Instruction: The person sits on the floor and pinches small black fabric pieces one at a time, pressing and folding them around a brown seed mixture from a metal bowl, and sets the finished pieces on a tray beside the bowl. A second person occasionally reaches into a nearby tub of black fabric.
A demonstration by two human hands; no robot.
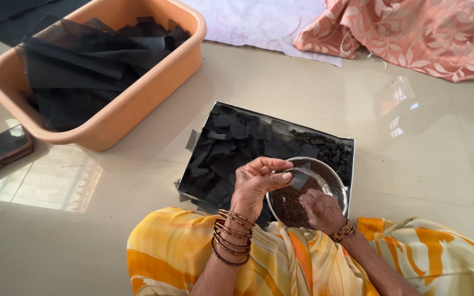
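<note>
Filling a black paper square [301, 178] pinched in my left hand [256, 183], right hand [319, 208] dips fingertips together into the steel bowl's [340, 189] brown grains; next needs a careful pour.

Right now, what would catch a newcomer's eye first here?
The two hands at bottom centre: the left hand pinches a small sheer black piece over a steel bowl of dark brown grains, where the right hand rests. Under the bowl, a tray is heaped with black pieces. At upper left, an orange tub holds folded black fabric.
</note>
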